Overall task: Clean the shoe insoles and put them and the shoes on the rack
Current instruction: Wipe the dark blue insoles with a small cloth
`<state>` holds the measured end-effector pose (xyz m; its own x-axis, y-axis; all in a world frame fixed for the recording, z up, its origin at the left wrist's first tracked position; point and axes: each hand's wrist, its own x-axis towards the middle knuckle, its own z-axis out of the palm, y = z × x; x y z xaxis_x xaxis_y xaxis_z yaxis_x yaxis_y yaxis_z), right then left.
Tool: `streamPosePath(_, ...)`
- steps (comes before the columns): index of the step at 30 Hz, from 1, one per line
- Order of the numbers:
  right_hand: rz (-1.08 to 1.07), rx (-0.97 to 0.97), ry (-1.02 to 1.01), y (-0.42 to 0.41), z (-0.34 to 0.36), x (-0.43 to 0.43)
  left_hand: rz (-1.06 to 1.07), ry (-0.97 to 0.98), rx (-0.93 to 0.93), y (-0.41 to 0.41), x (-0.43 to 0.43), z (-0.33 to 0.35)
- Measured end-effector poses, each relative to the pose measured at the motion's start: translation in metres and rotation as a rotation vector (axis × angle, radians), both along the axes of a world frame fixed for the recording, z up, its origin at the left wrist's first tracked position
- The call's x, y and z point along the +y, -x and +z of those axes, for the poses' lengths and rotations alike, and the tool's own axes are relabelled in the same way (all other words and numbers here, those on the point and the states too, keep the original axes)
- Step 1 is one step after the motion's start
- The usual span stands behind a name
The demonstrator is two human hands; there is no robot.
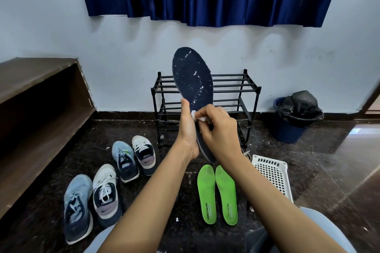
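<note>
The person is holding up a long dark blue foam shoe insole (pixel 193 80) in front of them, with the toe end pointing up and the heel end down by the wrists. Little white bits are sticking all over it. The left hand (pixel 188 129) is gripping the lower part of the dark blue insole, with the thumb lying up along its left edge. The right hand (pixel 218 127) is pinching a small crumpled white wipe (pixel 196 117) and pressing it on the insole, just beside the left thumb. Right behind, a black metal shoe rack (pixel 236 88) with bar shelves is standing against the pale wall. Down on the dark speckled floor (pixel 67 150), a bright green insole (pixel 206 193) is lying beside a second green insole (pixel 227 195). To the left, a light blue sports shoe (pixel 77 207) is sitting next to a white sports shoe (pixel 107 193). Another light blue shoe (pixel 124 160) and another white shoe (pixel 144 154) are sitting a bit farther back. A white plastic basket (pixel 273 176) full of holes is resting on the right. A blue bin (pixel 287 129) with a black bag is standing by the wall.
</note>
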<state>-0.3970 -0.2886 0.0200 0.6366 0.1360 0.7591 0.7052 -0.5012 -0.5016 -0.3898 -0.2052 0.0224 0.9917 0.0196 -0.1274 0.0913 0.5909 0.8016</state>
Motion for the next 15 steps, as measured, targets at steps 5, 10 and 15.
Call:
streamPosePath(5, 0.034, 0.018, 0.024, 0.002, -0.001, 0.001, -0.043, -0.059, 0.008, -0.006, 0.007, 0.001)
streamPosePath(10, 0.081, 0.013, 0.054, 0.009, -0.009, 0.007, -0.051, -0.036, 0.014, -0.006, 0.02, 0.006)
streamPosePath(15, 0.044, 0.006, 0.034, 0.004, -0.005, 0.005, -0.025, -0.029, 0.038, -0.001, 0.011, 0.001)
